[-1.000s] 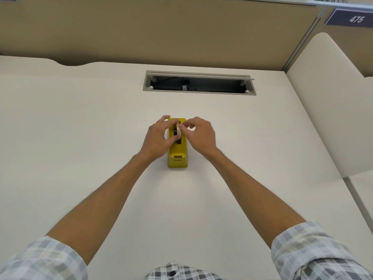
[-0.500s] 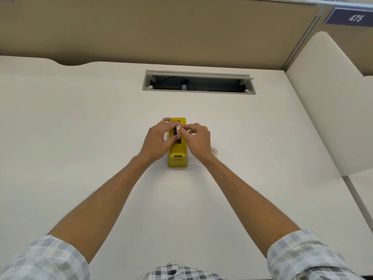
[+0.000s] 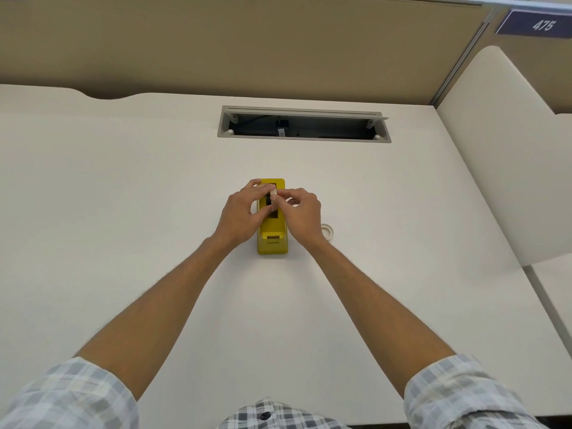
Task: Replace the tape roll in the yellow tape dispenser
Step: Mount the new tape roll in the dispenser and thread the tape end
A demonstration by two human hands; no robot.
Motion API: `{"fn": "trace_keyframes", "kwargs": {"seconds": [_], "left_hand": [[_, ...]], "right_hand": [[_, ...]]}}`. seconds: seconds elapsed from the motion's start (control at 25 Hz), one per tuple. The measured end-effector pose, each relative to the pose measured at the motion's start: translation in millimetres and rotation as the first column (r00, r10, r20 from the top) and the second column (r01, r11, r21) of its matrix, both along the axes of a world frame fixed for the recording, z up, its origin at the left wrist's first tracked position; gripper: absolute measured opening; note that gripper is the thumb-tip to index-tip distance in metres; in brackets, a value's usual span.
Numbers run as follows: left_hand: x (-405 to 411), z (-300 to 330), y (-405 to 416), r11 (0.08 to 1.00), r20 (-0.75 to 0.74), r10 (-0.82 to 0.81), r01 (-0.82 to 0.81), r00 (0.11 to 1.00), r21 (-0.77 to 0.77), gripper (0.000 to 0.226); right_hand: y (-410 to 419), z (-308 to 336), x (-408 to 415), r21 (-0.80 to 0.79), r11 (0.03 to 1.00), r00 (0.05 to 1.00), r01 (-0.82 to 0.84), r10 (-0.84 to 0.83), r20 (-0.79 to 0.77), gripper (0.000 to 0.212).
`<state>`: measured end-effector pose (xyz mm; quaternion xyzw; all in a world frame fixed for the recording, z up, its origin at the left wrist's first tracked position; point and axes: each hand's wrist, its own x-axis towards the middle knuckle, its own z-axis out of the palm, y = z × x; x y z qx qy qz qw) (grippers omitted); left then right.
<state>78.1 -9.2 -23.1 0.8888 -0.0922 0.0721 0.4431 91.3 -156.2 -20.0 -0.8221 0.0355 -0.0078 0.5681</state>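
The yellow tape dispenser (image 3: 272,239) stands in the middle of the white desk, its cutter end toward me. Over its open slot, both hands pinch a small tape roll on a black hub (image 3: 273,196), held on edge. My left hand (image 3: 243,212) grips it from the left, and my right hand (image 3: 301,212) holds it from the right with thumb and forefinger. A second, pale tape roll (image 3: 328,231) lies flat on the desk just right of my right wrist, partly hidden by it.
A long cable tray opening (image 3: 305,125) is cut into the white desk (image 3: 123,212) behind the dispenser. A tan partition wall (image 3: 247,48) runs along the back. A cream divider panel (image 3: 501,156) stands at the right.
Both hands shifted slightly toward me over the dispenser slot with the roll between them. My right hand moved left, uncovering the pale tape roll lying on the desk.
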Motion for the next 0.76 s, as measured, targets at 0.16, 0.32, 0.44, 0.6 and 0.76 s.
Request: {"fn": "trace_keyframes", "kwargs": {"seconds": [0.16,0.32,0.44,0.6,0.76], "left_hand": [[0,0,0,1.0,-0.003,0.004,-0.004,1.0,-0.001,0.038],[-2,1,-1,1.0,0.002,0.017,-0.017,1.0,-0.012,0.037],[-2,1,-2,0.999,0.017,0.03,-0.03,0.999,-0.013,0.036],[0,0,0,1.0,0.022,0.024,-0.024,0.999,0.001,0.037],[0,-1,0,1.0,0.024,0.031,-0.031,0.999,0.003,0.037]], "right_hand": [[-1,2,-1,0.028,1.0,1.0,-0.004,0.004,-0.019,0.019],[5,3,-1,0.039,0.998,0.998,0.041,-0.039,-0.052,0.023],[9,2,-2,0.044,0.996,0.994,0.079,-0.076,-0.072,0.022],[11,3,-5,0.107,0.989,0.991,0.106,-0.096,-0.094,0.02],[12,4,-7,0.128,0.984,0.987,0.127,-0.113,-0.111,0.02]]}}
